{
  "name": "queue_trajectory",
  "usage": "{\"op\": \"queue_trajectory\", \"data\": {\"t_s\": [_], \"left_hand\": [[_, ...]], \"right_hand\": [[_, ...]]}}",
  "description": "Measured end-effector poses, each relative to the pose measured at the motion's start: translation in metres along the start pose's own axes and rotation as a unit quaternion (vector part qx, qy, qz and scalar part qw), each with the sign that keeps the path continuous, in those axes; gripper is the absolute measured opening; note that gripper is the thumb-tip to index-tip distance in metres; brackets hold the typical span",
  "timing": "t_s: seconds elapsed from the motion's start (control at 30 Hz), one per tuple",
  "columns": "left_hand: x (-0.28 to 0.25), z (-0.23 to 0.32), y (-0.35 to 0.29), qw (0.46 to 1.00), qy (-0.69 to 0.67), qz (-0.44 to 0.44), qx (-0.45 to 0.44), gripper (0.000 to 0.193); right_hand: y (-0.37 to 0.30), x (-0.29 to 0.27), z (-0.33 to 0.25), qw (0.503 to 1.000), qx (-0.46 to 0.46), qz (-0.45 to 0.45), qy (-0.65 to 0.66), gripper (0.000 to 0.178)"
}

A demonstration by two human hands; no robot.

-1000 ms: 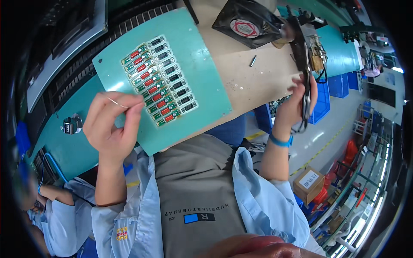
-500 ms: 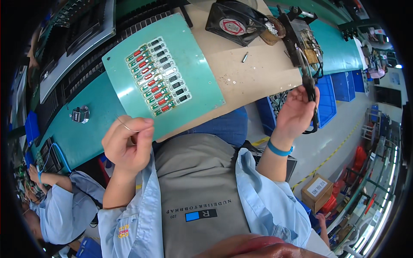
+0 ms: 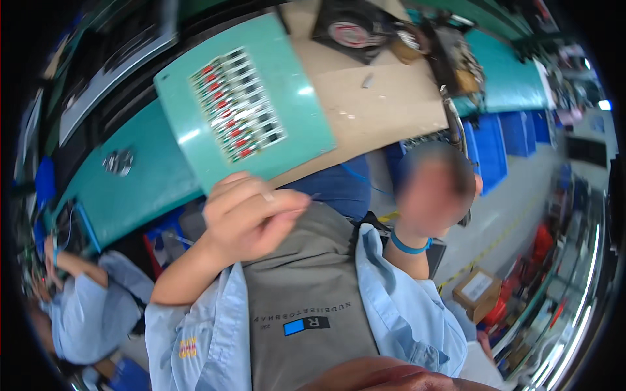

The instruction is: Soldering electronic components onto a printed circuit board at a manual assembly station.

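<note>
My left hand (image 3: 254,212) is closed in a pinch in front of my shirt, just below the green board. A thin end of solder wire (image 3: 315,195) sticks out from the fingertips. To the right, my right hand (image 3: 433,195) is raised and badly blurred, wrapped round the dark handle of a soldering iron (image 3: 457,124). The iron's metal part points up toward its stand (image 3: 450,49). On the bench, a green board (image 3: 293,72) carries a panel of small circuit boards (image 3: 238,104) with red and black parts in rows. Neither hand touches it.
A black fan (image 3: 352,32) stands at the back beside a small round tin (image 3: 409,44). A small metal piece (image 3: 368,81) lies on the brown sheet (image 3: 385,117). Blue bins (image 3: 492,150) stand at the right. A co-worker (image 3: 94,313) sits at the left.
My left hand has moved right, and the solder wire with it. My right hand has come down and slightly left with the soldering iron. The circuit panel stays on the board.
</note>
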State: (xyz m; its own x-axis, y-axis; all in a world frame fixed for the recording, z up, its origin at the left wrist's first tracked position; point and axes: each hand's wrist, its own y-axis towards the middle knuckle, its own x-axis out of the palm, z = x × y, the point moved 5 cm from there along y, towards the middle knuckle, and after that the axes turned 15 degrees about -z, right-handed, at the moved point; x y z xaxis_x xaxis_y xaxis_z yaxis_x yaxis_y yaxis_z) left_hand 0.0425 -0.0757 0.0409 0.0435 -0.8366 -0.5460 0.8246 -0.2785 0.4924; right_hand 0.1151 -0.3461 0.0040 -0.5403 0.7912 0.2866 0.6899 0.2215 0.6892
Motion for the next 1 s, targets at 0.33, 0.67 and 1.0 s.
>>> {"op": "queue_trajectory", "data": {"t_s": [0.33,0.67,1.0], "left_hand": [[0.021,0.001,0.005,0.999,0.006,0.046,0.019,0.025],[0.02,-0.017,0.001,0.996,0.003,0.086,-0.008,0.023],[0.017,-0.037,0.003,0.996,0.057,0.034,-0.065,0.028]], "right_hand": [[-0.02,0.068,0.047,0.986,0.138,-0.018,-0.095,0.036],[-0.014,0.086,0.056,0.988,0.153,-0.001,0.005,0.039],[-0.01,0.084,0.056,0.973,0.203,-0.067,-0.091,0.044]]}}
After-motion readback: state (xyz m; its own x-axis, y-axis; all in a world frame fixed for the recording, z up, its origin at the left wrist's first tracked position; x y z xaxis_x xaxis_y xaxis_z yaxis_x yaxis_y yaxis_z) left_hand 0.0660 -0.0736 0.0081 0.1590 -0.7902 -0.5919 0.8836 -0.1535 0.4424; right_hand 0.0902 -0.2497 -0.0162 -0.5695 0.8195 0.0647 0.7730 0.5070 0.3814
